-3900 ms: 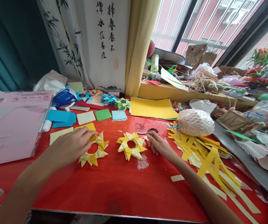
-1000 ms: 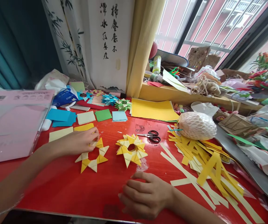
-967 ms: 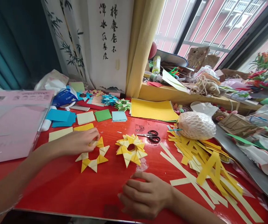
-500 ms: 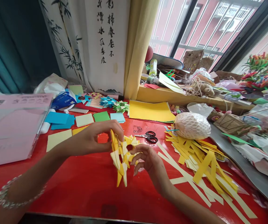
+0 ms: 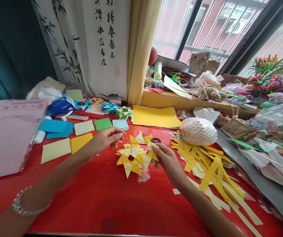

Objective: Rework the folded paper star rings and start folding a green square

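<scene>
A many-pointed folded paper star (image 5: 133, 152) in yellow and cream is spread low over the red table in front of me. My right hand (image 5: 163, 156) pinches its right-hand points between thumb and fingers. Just off the star's upper left, my left hand (image 5: 112, 136) hovers with loosely bent fingers, holding nothing. Black-handled scissors (image 5: 155, 140) lie behind the star, partly covered by it. Beneath the star's lower right edge sits a small pinkish crumpled bit (image 5: 143, 175).
Yellow and cream paper strips (image 5: 209, 168) are heaped on the right beside a netted white bundle (image 5: 198, 131). Coloured paper squares (image 5: 56, 150) lie at left, near a pink packet (image 5: 10, 138). Yellow sheets (image 5: 155, 116) and finished paper stars (image 5: 110, 107) are at the back.
The star has gone from upright between both hands to lying flatter. My left hand has let go and moved up and away; my right hand has taken hold of its right side.
</scene>
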`<move>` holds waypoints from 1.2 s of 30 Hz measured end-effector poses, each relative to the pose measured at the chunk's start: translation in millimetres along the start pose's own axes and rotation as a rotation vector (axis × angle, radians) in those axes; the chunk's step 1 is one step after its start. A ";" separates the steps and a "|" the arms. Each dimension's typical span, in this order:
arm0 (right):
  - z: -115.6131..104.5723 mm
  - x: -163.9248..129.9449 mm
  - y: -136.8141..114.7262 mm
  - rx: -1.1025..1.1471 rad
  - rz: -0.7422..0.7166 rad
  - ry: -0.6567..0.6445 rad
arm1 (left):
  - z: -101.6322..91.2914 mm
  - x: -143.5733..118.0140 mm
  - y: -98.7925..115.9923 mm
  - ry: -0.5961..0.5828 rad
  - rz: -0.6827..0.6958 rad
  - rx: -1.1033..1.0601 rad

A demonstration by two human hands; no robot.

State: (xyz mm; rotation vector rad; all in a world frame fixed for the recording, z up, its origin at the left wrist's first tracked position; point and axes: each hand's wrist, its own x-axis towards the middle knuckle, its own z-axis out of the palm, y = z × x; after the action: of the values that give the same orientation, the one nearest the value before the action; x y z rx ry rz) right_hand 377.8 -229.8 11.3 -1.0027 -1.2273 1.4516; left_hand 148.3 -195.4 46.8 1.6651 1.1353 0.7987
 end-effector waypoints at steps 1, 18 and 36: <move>-1.1 1.1 0.0 -0.005 0.009 -0.008 | -1.4 0.6 -3.5 -0.019 -0.036 -0.001; 29.6 -21.5 -4.0 0.062 0.326 -0.511 | 15.5 -16.4 11.4 -0.273 0.032 -0.119; -1.2 2.5 0.1 -0.275 0.209 -0.109 | 7.0 -3.8 -8.8 -0.347 -0.182 0.087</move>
State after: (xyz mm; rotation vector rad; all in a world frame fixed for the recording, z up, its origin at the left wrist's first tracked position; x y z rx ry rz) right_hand 378.4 -227.1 11.0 -1.2819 -1.4651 1.5408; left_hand 150.2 -200.1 36.1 1.6644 1.0665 0.3323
